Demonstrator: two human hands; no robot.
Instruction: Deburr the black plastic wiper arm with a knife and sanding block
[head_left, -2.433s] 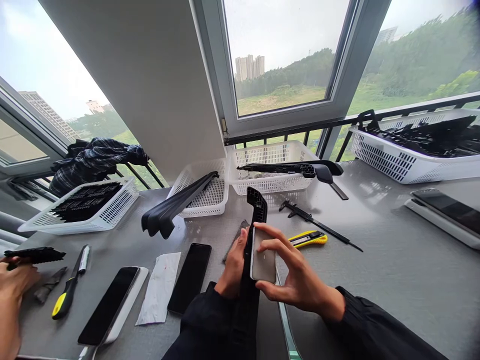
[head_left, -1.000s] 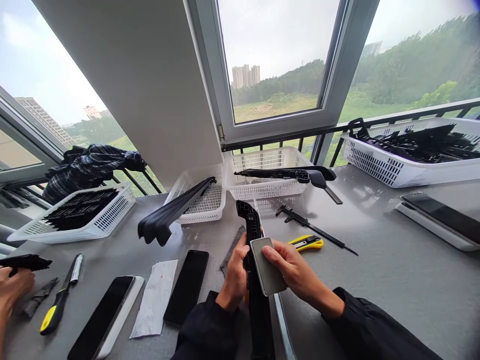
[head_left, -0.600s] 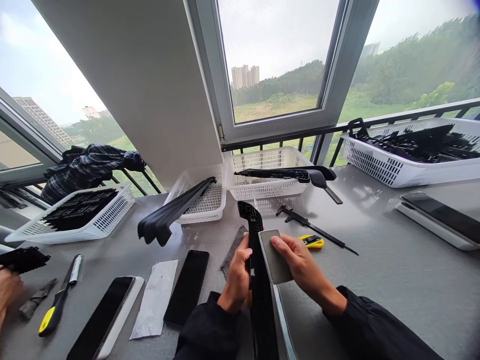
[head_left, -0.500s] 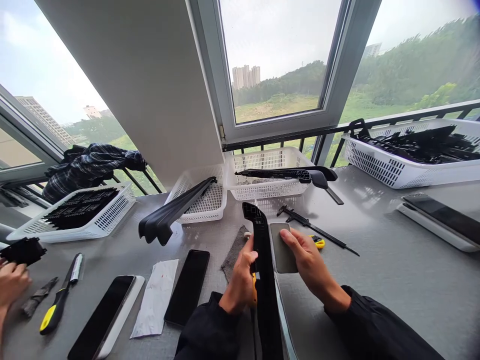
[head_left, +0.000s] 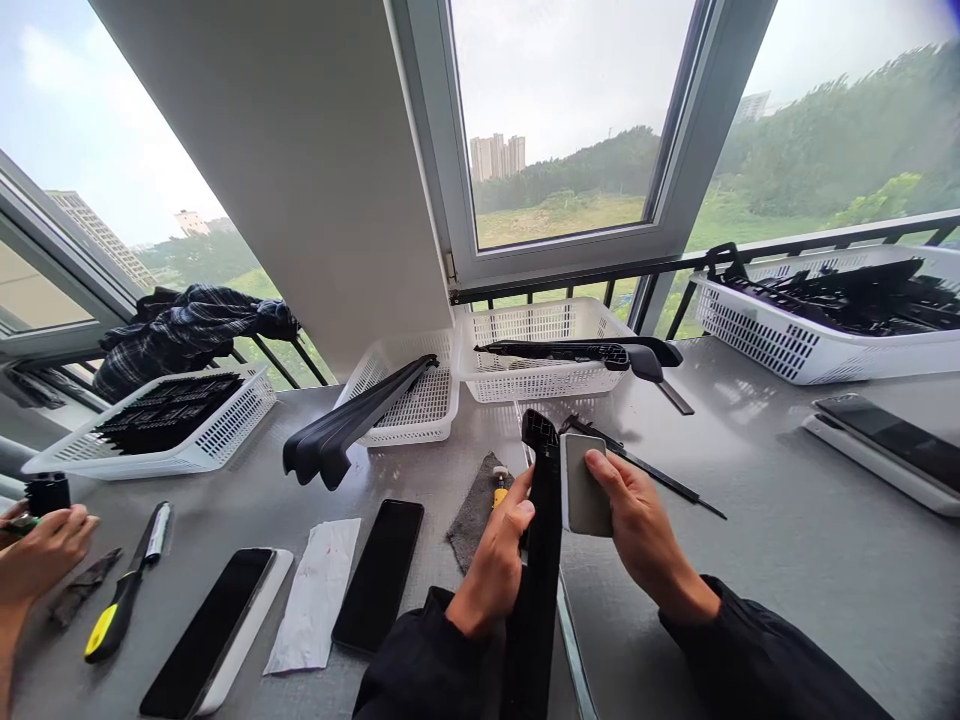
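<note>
My left hand (head_left: 496,560) is closed around a long black plastic trim piece (head_left: 541,560), which stands lengthwise before me with its curved, ribbed end up. In my right hand (head_left: 637,510) is a flat grey rectangular pad (head_left: 586,488) with rounded corners, pinched between thumb and fingers. The pad's left edge lies right along the trim piece's right side; whether they touch I cannot tell. Behind my left hand a grey cloth (head_left: 474,510) lies on the table, with a small yellow-and-white tool (head_left: 500,485) on it. A black caliper (head_left: 660,468) rests beyond the pad.
White baskets (head_left: 409,432) stand along the window side, some with black parts. Several black trim pieces (head_left: 337,420) lean over one. Phones (head_left: 379,575), white paper (head_left: 313,595) and a yellow-black knife (head_left: 112,615) lie leftward. Another person's hand (head_left: 52,550) holds a black part (head_left: 47,493).
The trim piece and the pad have shifted a little to the right together with my hands. At far left, the other person's hand has turned the black part and moved inward.
</note>
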